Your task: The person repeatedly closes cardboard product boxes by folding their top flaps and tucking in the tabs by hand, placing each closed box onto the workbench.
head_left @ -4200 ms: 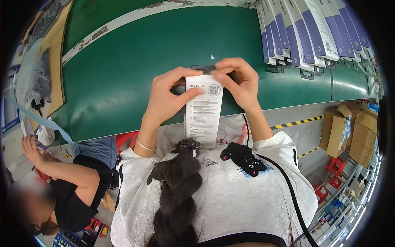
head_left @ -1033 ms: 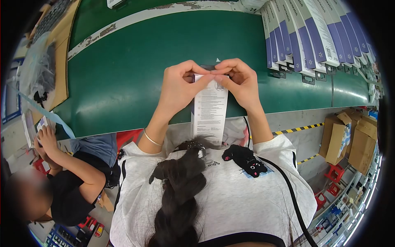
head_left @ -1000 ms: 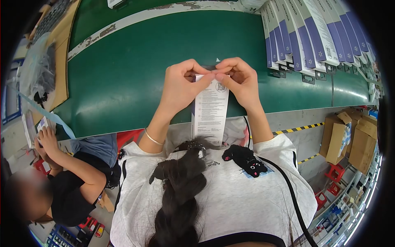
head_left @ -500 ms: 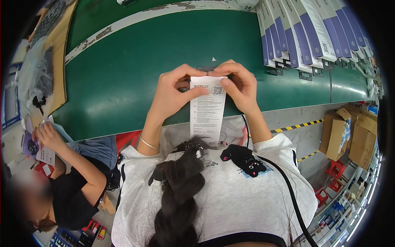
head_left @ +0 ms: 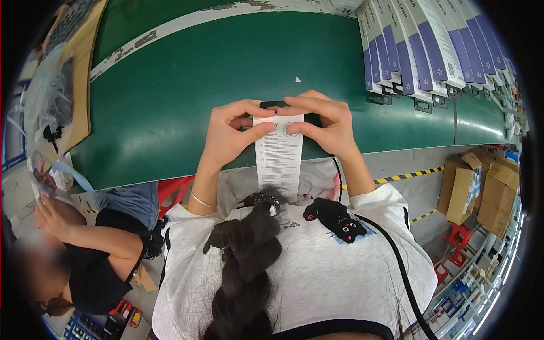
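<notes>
A white smartwatch box [head_left: 279, 156] with small print and a round code mark points toward me at the green table's near edge. My left hand [head_left: 229, 127] is closed on its upper left side, the thumb lying across the printed face. On the upper right side, my right hand [head_left: 328, 122] grips the same box, thumb near the code mark and fingers over the top end. A dark hang tab [head_left: 272, 104] shows beyond the fingertips. The fingers partly hide the box's top end.
Several white and purple smartwatch boxes [head_left: 422, 51] stand in a row at the back right of the green table [head_left: 170, 119]. A scrap of paper [head_left: 298, 79] lies ahead. Cardboard boxes [head_left: 462, 184] sit on the floor at right. A co-worker's hand [head_left: 54, 218] is at left.
Both hands have shifted slightly left with the box, and the fingers have moved at its top end. More of the dark hang tab shows. The co-worker's arm has moved down and left.
</notes>
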